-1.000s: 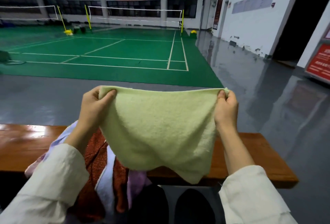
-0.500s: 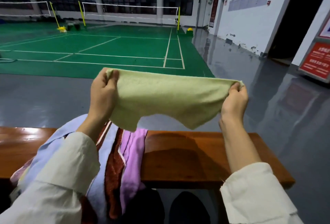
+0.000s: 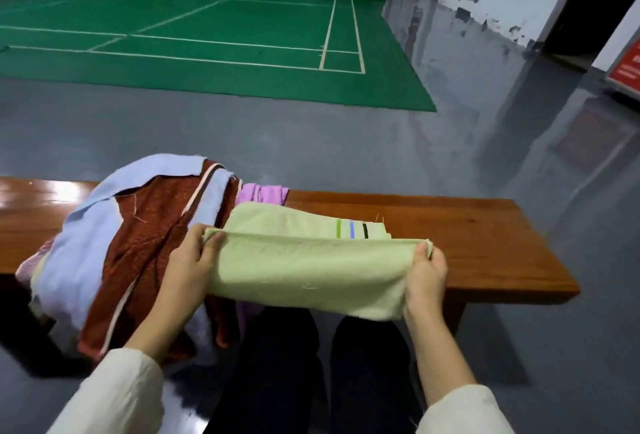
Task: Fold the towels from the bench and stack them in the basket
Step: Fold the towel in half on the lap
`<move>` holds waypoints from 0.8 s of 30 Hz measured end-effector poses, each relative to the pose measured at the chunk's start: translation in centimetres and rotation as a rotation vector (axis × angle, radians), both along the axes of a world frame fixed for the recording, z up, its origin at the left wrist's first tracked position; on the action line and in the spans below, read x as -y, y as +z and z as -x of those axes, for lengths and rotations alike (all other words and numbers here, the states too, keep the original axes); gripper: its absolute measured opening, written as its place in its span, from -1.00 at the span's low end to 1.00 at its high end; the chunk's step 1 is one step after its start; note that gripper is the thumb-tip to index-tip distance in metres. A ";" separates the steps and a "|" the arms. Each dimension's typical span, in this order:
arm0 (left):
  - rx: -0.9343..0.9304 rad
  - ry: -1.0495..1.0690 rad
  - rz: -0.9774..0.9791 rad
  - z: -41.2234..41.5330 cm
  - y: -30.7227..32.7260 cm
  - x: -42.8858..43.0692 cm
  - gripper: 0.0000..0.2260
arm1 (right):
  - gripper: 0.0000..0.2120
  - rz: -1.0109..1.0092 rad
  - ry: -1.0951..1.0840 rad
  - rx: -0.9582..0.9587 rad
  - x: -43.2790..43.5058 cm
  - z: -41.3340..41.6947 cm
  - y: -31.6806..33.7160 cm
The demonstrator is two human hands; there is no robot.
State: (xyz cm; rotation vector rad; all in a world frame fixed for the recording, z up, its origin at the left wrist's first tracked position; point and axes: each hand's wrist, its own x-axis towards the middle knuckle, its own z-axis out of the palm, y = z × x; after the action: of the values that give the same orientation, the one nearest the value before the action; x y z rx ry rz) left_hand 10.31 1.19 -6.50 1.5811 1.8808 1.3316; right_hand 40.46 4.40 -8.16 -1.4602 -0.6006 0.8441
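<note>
Left hand [image 3: 194, 260] and right hand [image 3: 427, 272] each pinch one end of the pale green towel [image 3: 304, 267], which lies across the bench [image 3: 467, 236]. The heap of unfolded towels [image 3: 138, 225] abuts its left side.

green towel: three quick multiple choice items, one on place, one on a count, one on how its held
1. Where does the far part of the green towel lie? A on the bench B on the floor C in a basket
2. How many stripes show on it? A one B three C five
3. What do the left hand and right hand do? A each pinches an end of it B both rest flat on it C both hang free

1 A: it lies flat on the wood. 2 B: green, blue, black. 3 A: thumb and fingers close on each end.
</note>
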 end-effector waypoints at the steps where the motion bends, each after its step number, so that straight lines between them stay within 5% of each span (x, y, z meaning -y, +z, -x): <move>1: -0.004 0.012 0.022 0.1 0.0 -0.3 -0.83 | -0.83 -0.008 0.006 0.027 -0.3 0.0 0.0; 6: -0.001 -0.108 0.100 1.3 0.6 -2.5 -0.80 | -0.88 0.012 0.070 0.140 -1.7 0.5 0.2; 11: 0.016 -0.112 0.092 0.8 0.7 -3.7 -0.91 | -0.66 -0.116 0.335 0.393 -1.8 4.2 0.6; 17: 0.071 -0.176 0.083 0.0 0.7 -4.5 -0.91 | -0.67 -0.210 0.907 0.360 -2.8 13.1 1.4; 22: 0.017 -0.165 0.085 0.7 0.9 -5.5 -0.96 | -0.98 -0.152 1.028 0.335 -5.3 16.7 0.2; 24: -0.008 -0.115 0.097 1.1 0.6 -6.4 -0.95 | -0.91 -0.153 0.975 0.347 -6.1 17.1 -0.5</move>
State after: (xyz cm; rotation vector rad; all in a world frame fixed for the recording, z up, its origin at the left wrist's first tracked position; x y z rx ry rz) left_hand 9.21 7.58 -5.86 1.6215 1.8015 1.1703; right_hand 23.35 10.47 -8.71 -1.1387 -1.6741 1.2425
